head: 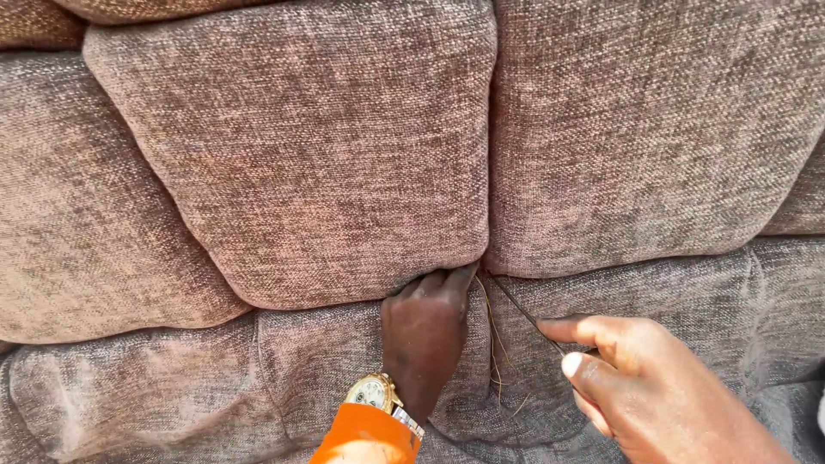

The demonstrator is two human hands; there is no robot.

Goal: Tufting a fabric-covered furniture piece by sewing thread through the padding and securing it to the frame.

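Observation:
A padded brown woven fabric surface (pixel 301 155) with deep tufted seams fills the view. My left hand (pixel 424 331) presses its fingertips into the seam junction where the cushions meet, fingers curled under the upper pad. It wears a gold wristwatch (pixel 375 393) and an orange sleeve (pixel 365 434). My right hand (pixel 640 378) sits lower right and pinches a thin dark needle or wire (pixel 516 308) that runs up to the seam junction. Loose tan thread (pixel 494 344) hangs beside the left hand.
Tufted cushion sections (pixel 653 129) spread on all sides, divided by dark folds. The lower panels (pixel 155 395) are wrinkled and slightly greyer. Nothing but upholstery lies around the hands.

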